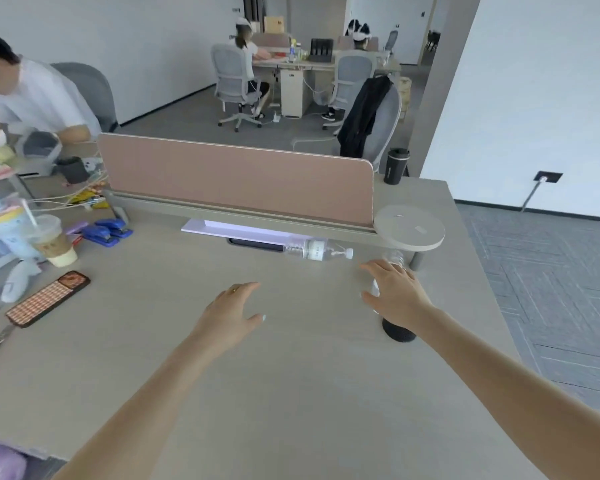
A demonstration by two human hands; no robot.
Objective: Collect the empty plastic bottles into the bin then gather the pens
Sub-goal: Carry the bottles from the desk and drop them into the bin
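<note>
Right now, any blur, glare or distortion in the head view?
Head view: wide-angle bending at the edges; the clear plastic bottle lying by the pink divider is sharp; the second clear bottle is mostly hidden behind the right hand; no strong glare.

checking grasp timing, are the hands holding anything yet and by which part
Nothing is held. The right hand hovers open over an upright clear plastic bottle; the left hand is open above the desk.

Single head-worn wide-angle view, looking forward and down across the desk (pixel 291 375) from its near edge. Both forearms enter from the bottom of the frame; fingers (pixel 246 287) sit mid-frame, close to the lens. Beyond the fingers stands the pink divider (pixel 236 174), then the open office floor, far off. Straight lines bow toward the frame edges. No second view.
</note>
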